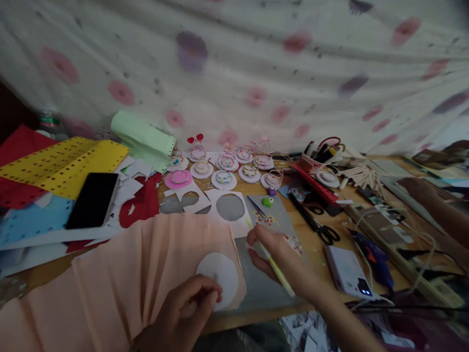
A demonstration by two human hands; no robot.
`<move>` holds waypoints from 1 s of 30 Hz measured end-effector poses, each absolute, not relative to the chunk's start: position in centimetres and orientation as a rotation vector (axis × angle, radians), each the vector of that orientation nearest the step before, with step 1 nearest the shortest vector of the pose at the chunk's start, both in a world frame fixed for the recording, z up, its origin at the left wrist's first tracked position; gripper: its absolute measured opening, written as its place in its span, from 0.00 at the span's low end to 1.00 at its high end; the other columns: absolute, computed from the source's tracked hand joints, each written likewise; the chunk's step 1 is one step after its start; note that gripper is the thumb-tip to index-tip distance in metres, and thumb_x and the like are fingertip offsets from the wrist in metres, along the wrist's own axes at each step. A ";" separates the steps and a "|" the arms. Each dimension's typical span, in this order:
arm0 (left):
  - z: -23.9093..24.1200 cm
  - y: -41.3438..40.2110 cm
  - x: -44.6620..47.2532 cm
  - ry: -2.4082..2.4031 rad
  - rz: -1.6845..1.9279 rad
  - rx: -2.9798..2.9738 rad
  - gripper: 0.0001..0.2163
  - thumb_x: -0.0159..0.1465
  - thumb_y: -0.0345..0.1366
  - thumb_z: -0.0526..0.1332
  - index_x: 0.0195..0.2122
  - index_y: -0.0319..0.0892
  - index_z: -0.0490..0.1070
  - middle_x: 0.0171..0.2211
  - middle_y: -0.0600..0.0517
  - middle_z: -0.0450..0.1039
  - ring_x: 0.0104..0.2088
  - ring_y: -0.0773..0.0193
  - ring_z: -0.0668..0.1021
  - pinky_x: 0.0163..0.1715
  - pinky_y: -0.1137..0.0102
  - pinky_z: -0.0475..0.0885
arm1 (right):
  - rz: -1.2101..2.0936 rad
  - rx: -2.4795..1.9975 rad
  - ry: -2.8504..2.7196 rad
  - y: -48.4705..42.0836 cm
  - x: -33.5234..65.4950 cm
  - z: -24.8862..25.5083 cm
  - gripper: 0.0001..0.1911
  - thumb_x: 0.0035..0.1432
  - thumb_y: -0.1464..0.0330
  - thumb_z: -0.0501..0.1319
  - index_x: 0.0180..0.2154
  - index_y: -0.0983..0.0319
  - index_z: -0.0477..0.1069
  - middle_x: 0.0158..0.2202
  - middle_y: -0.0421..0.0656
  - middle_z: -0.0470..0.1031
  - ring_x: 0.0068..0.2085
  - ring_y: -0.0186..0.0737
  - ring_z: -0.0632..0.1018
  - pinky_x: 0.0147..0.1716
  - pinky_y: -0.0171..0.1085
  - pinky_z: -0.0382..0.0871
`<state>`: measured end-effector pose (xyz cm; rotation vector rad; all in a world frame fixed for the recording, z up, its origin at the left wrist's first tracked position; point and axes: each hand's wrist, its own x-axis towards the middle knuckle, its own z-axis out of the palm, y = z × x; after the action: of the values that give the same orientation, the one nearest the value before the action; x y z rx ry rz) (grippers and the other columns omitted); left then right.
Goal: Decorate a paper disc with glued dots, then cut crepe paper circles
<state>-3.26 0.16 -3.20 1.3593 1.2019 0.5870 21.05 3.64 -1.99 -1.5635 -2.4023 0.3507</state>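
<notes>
A white paper disc (223,274) lies on a creased peach sheet (176,254) at the front of the table. Over the disc's lower left edge, my left hand (194,303) has its fingertips pressed together; whether anything small is between them I cannot tell. My right hand (273,247) is closed around a slim yellow pen (280,276), its tip pointing up and away, just right of the sheet. Beneath it is a grey cutting mat (256,288). Beyond the disc lies a white card (242,226) with a round hole cut out.
Several small beaded hats (223,180) stand at the back. Tweezers (258,209) and loose beads lie on the mat. Scissors (326,233), a power bank (348,274) and a glue gun (377,259) are right; a phone (93,200) lies left. Another person's hand (421,193) is far right.
</notes>
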 end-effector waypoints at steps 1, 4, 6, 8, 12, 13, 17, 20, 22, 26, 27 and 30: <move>-3.0 0.4 -2.7 1.154 0.588 1.307 0.12 0.63 0.47 0.58 0.36 0.45 0.75 0.34 0.51 0.76 0.35 0.62 0.76 0.39 0.71 0.71 | 0.548 -1.441 -2.280 2.9 20.4 -1.2 0.10 0.59 0.77 0.58 0.40 0.59 0.60 0.38 0.41 0.72 0.38 0.35 0.74 0.38 0.32 0.66; -2.2 1.1 -1.1 0.944 0.601 1.186 0.17 0.62 0.51 0.59 0.34 0.41 0.74 0.28 0.52 0.72 0.31 0.64 0.73 0.34 0.72 0.68 | 0.930 -1.151 -2.055 1.3 18.5 0.5 0.12 0.59 0.77 0.59 0.40 0.56 0.60 0.38 0.38 0.71 0.39 0.34 0.74 0.38 0.31 0.67; -1.7 1.3 -0.3 0.871 0.639 1.085 0.21 0.60 0.56 0.59 0.31 0.40 0.72 0.25 0.54 0.68 0.27 0.66 0.70 0.29 0.73 0.65 | 0.999 -1.053 -2.029 0.9 17.6 1.1 0.13 0.59 0.78 0.60 0.40 0.55 0.62 0.38 0.38 0.71 0.38 0.34 0.74 0.38 0.32 0.67; -1.2 1.3 0.0 0.842 0.668 0.989 0.22 0.59 0.57 0.60 0.28 0.39 0.70 0.21 0.56 0.65 0.24 0.68 0.67 0.26 0.74 0.62 | 1.028 -1.007 -1.984 0.9 17.1 1.2 0.11 0.60 0.76 0.59 0.40 0.56 0.64 0.37 0.39 0.71 0.39 0.36 0.75 0.39 0.34 0.68; -1.0 1.0 -0.4 0.816 0.751 0.858 0.22 0.61 0.55 0.61 0.26 0.39 0.71 0.20 0.55 0.66 0.23 0.70 0.67 0.25 0.74 0.61 | 1.110 -0.974 -1.784 0.9 17.0 0.8 0.07 0.61 0.65 0.62 0.42 0.56 0.67 0.40 0.43 0.73 0.41 0.41 0.76 0.40 0.39 0.69; -1.1 0.9 -0.6 0.805 0.785 0.832 0.22 0.61 0.56 0.61 0.27 0.39 0.71 0.21 0.54 0.67 0.22 0.70 0.67 0.25 0.74 0.61 | 1.117 -0.966 -1.699 0.8 17.1 0.7 0.09 0.61 0.61 0.62 0.43 0.56 0.68 0.40 0.44 0.73 0.41 0.42 0.75 0.40 0.39 0.69; -1.3 0.9 -1.4 0.745 0.864 0.885 0.23 0.64 0.55 0.57 0.24 0.39 0.69 0.19 0.54 0.65 0.22 0.70 0.66 0.24 0.74 0.60 | 1.327 -0.838 -1.294 0.3 17.8 0.5 0.22 0.67 0.53 0.50 0.34 0.58 0.75 0.26 0.41 0.73 0.28 0.37 0.72 0.30 0.35 0.65; -1.2 1.0 -1.9 0.737 0.811 0.977 0.23 0.65 0.55 0.56 0.24 0.39 0.68 0.19 0.55 0.64 0.22 0.70 0.65 0.25 0.74 0.60 | 1.568 -0.755 -1.122 0.0 18.0 0.7 0.29 0.68 0.53 0.48 0.27 0.60 0.79 0.15 0.40 0.67 0.19 0.34 0.65 0.20 0.34 0.55; -1.1 1.0 -2.1 0.749 0.766 1.012 0.23 0.64 0.56 0.56 0.24 0.39 0.68 0.19 0.54 0.64 0.22 0.69 0.66 0.25 0.74 0.60 | 1.611 -0.762 -1.090 -0.2 18.1 0.9 0.30 0.67 0.51 0.49 0.26 0.61 0.80 0.13 0.40 0.65 0.18 0.34 0.64 0.19 0.35 0.52; -1.3 0.6 -2.1 0.717 0.697 1.028 0.22 0.64 0.55 0.56 0.26 0.39 0.70 0.20 0.54 0.66 0.23 0.69 0.67 0.26 0.73 0.62 | 1.657 -0.797 -1.091 -0.4 18.0 1.3 0.30 0.65 0.50 0.50 0.25 0.61 0.80 0.15 0.40 0.65 0.17 0.32 0.65 0.17 0.34 0.49; -1.3 0.4 -2.1 0.713 0.689 1.030 0.22 0.64 0.56 0.56 0.27 0.39 0.71 0.21 0.54 0.67 0.23 0.69 0.67 0.26 0.73 0.62 | 1.665 -0.823 -1.095 -0.4 17.9 1.4 0.30 0.65 0.50 0.51 0.25 0.62 0.80 0.15 0.39 0.64 0.16 0.31 0.64 0.17 0.34 0.48; -1.1 -0.7 -2.1 0.836 0.669 1.052 0.22 0.62 0.57 0.57 0.31 0.40 0.74 0.24 0.53 0.70 0.25 0.68 0.70 0.28 0.74 0.65 | 1.734 -0.918 -1.119 -0.7 17.3 1.4 0.31 0.65 0.50 0.51 0.22 0.64 0.78 0.14 0.37 0.60 0.15 0.27 0.60 0.16 0.32 0.47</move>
<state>-2.13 -0.66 -1.13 1.0517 0.8361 0.6689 17.33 -0.72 1.40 -0.9185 -1.1188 1.7335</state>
